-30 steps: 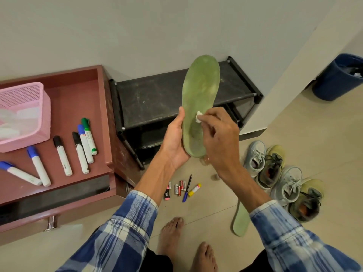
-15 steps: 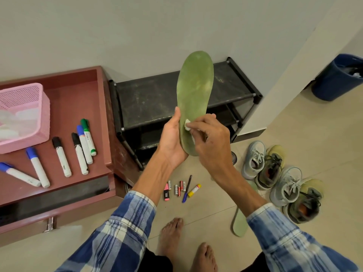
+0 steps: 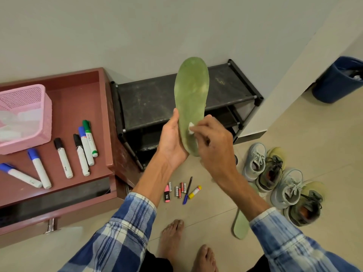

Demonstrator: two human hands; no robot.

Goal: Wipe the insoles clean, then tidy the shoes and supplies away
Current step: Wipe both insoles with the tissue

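A green insole stands upright in front of me, toe end up. My left hand grips its lower heel part from the left. My right hand pinches a small white wipe and presses it against the insole's lower face. A second green insole lies on the floor, partly hidden by my right forearm. Two grey sneakers and two olive sneakers stand in a row on the floor at the right.
A black shoe rack stands against the wall. To the left a reddish cabinet top holds a pink basket and several markers. Batteries, a pen and highlighters lie on the floor. A blue bin stands far right.
The insole has shifted slightly between frames while my left hand keeps its hold. My right hand has rubbed the wipe over the lower part of the insole.
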